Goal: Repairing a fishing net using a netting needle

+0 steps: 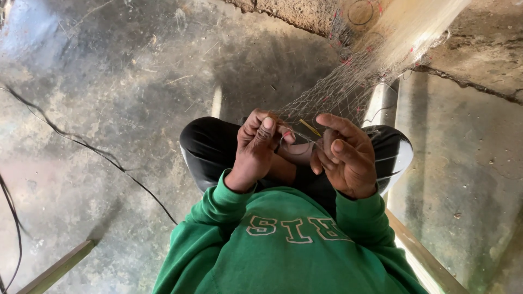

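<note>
Mesh of one net [338,90] pinched by left hand [256,149] and right hand [346,155] fingers

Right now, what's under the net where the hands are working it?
Under the net, the left hand and right hand sit over black-trousered knees and concrete floor. A thin yellow tool lies between them. The hands hide the mesh they pinch.

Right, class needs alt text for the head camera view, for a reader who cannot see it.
Seen from above, a seated person in a green sweatshirt works a fine mesh net with both hands: the left hand pinches the netting, the right hand is beside a thin yellow needle. A black cable crosses the concrete floor.
</note>
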